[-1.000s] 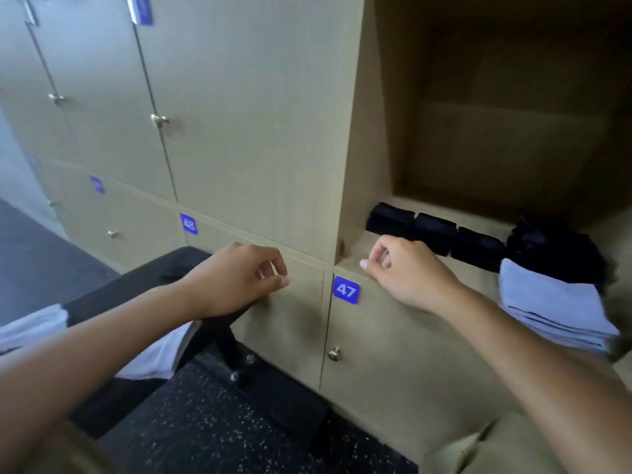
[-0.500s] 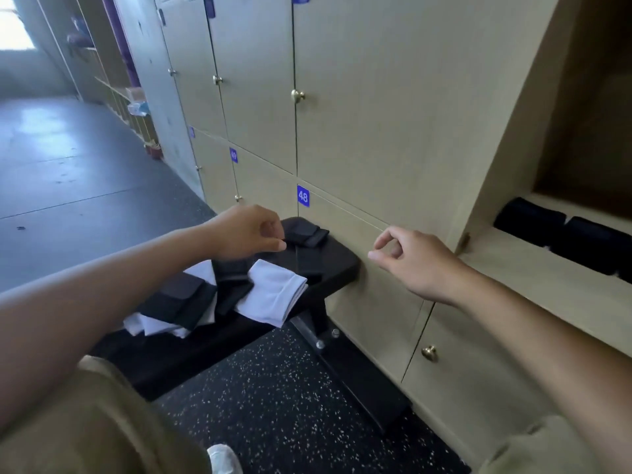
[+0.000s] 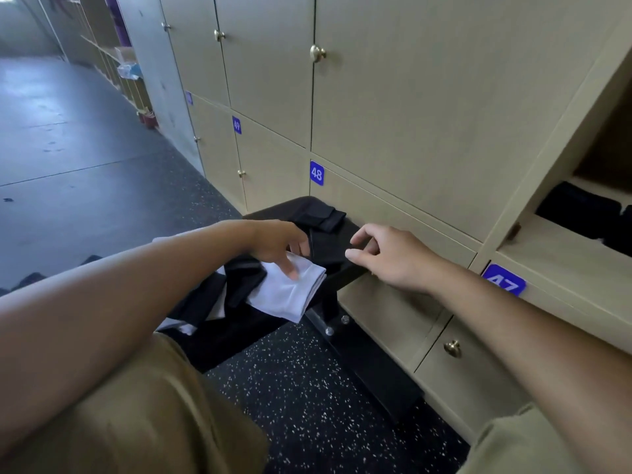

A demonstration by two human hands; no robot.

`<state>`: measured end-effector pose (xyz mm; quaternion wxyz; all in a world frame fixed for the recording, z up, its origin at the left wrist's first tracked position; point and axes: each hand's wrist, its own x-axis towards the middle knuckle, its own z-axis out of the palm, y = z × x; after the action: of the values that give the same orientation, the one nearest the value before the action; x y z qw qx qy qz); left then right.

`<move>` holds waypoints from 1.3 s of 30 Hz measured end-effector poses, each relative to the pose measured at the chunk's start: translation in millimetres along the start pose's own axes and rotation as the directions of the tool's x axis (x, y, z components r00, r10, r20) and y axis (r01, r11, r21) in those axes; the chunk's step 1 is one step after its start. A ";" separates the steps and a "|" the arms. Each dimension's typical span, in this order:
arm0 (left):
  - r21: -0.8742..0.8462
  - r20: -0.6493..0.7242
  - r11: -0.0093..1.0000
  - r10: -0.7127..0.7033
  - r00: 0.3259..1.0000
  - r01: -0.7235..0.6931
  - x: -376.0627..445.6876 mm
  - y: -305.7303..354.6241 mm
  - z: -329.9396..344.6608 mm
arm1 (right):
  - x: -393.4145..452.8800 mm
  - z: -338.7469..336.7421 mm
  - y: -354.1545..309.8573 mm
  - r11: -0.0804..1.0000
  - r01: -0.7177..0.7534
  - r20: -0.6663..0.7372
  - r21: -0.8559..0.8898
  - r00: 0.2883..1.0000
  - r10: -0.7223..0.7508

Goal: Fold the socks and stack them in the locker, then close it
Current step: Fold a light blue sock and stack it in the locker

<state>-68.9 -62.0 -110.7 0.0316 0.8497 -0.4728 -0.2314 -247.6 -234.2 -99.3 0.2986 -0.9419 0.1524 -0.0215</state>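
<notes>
Left hand [image 3: 277, 246], fingers loose, touches the white sock [image 3: 290, 290] lying lengthwise along the bench [image 3: 342, 271]; right hand [image 3: 390, 258] relaxed.

Open locker [image 3: 533, 248] mouth unblocked; black bench [image 3: 345, 275] juts against lockers

A blue plate [image 3: 316, 173] on the locker front by the bench reads "48"; further left another blue plate [image 3: 236, 125] reads "49". Below the open locker a third [image 3: 503, 279] reads "47", its digits partly cut off by an arm.
</notes>
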 end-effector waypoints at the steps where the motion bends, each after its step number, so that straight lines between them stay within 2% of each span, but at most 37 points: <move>1: 0.009 0.013 1.000 0.002 1.000 -0.002 2.6 -0.9 1.4 | 2.8 2.1 -0.3 1.000 0.001 0.003 -0.003 1.000 -0.001; 7: 0.034 0.002 0.999 -0.010 1.000 0.010 9.3 -4.3 8.9 | 12.3 10.4 -3.2 1.000 0.010 0.023 -0.024 1.000 -0.009; 12: 0.034 -0.098 0.999 0.039 0.994 -0.036 -5.0 -7.7 3.1 | 12.3 9.2 -8.3 1.000 0.017 -0.006 0.004 1.000 -0.016; 16: -0.114 -0.191 0.988 0.080 0.978 -0.103 -21.4 -4.2 -12.3 | 9.2 4.4 -15.9 0.995 0.015 -0.006 0.099 1.000 -0.015; 19: -0.210 -0.267 0.966 0.090 0.960 -0.149 -35.2 3.7 -23.2 | 6.7 2.9 -20.9 0.969 0.025 0.068 0.245 0.997 -0.042; 23: -0.467 -0.387 0.851 0.047 0.921 -0.240 -46.6 17.4 -31.1 | -3.7 -1.6 -23.7 0.899 0.030 0.139 0.437 0.985 -0.101; 26: -0.607 -0.443 0.729 0.018 0.896 -0.315 -46.8 30.0 -31.5 | -6.6 -6.9 -17.9 0.865 0.032 0.052 0.500 0.996 -0.067; 28: -0.650 -0.441 0.685 0.011 0.897 -0.328 -45.8 37.2 -30.6 | -9.7 -13.3 -14.2 0.836 0.032 -0.020 0.548 0.999 -0.025; 32: -0.653 -0.435 0.663 0.067 0.898 -0.366 -41.5 51.2 -27.0 | -23.2 -36.4 -8.9 0.782 0.037 -0.135 0.622 0.989 0.061; 39: -0.579 -0.437 0.688 0.191 0.879 -0.437 -24.1 86.1 -20.4 | -44.3 -64.3 1.9 0.782 0.052 -0.224 0.621 0.968 0.114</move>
<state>-139.0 -93.1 -60.3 0.4521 0.7132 -0.4869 -0.2234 -298.8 -258.2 -45.4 0.5708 -0.7777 0.1887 -0.1836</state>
